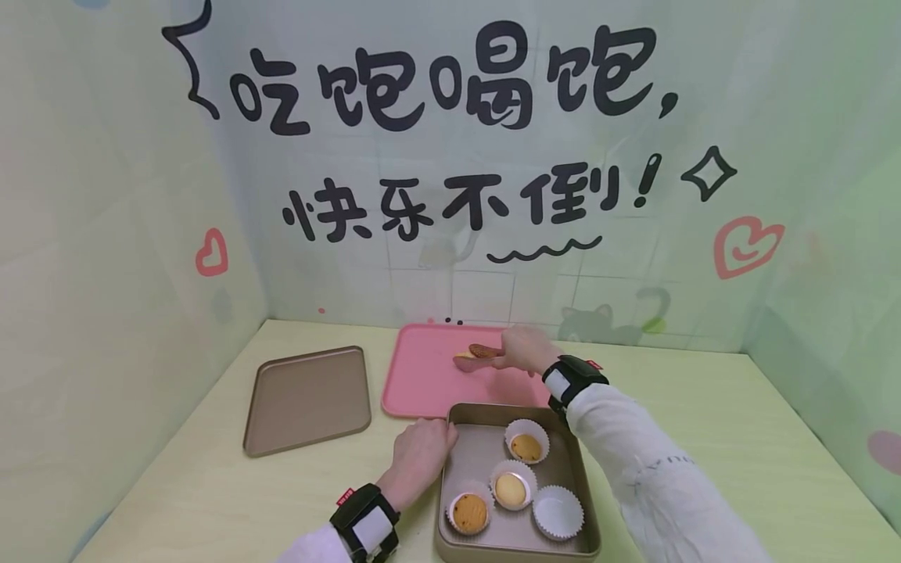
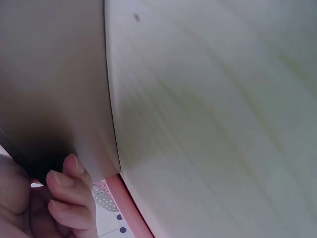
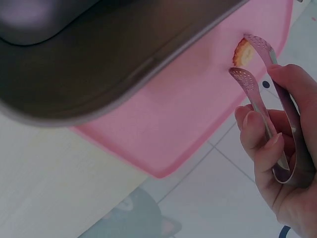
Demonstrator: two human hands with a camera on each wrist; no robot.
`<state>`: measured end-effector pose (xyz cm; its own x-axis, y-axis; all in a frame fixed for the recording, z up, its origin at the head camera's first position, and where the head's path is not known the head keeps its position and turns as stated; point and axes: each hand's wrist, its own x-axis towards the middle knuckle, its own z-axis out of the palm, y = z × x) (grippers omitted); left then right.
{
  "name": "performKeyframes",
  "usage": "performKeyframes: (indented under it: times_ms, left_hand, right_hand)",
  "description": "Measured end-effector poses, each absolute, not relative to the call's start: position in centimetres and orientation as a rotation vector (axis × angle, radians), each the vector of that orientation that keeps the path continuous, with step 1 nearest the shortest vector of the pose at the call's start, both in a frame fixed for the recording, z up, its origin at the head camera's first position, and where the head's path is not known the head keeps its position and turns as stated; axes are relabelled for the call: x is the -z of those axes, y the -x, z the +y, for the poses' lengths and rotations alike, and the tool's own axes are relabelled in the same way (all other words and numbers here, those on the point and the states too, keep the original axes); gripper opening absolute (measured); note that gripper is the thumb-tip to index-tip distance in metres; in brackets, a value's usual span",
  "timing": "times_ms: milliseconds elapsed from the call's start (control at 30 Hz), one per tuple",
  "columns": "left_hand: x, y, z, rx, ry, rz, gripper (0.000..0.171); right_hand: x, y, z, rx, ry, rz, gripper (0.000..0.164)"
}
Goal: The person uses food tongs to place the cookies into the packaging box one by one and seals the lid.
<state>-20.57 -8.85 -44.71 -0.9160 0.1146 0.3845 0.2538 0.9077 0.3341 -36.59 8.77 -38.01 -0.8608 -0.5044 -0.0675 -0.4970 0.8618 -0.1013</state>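
Observation:
My right hand (image 1: 528, 349) grips metal tongs (image 3: 292, 119) with perforated ends. The tips stand apart on either side of a round cookie (image 3: 241, 52) on the pink tray (image 1: 422, 375); whether they touch it I cannot tell. At the near side of that tray is a deep baking pan (image 1: 479, 450). My left hand (image 1: 422, 453) holds its far left corner, fingers curled at the wall in the left wrist view. Inside the pan sit white paper cups, three with a cookie each (image 1: 525, 448) and one bare cup (image 1: 558, 513) at the near right.
A flat brown tray (image 1: 310, 403) lies to the left of the pink one on the pale wooden table (image 1: 704, 438). Printed cloth walls (image 1: 450, 289) enclose the table at the back and both sides. My right forearm reaches past the pan's right edge.

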Motion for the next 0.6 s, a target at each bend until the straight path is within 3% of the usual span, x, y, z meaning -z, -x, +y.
performKeyframes:
  times_ms: [600]
  left_hand:
    - [45.01,20.73,-8.88,0.541,0.252,-2.739,0.042]
  right_hand:
    - [37.86,35.82,9.67,0.152,0.915,2.937,0.029]
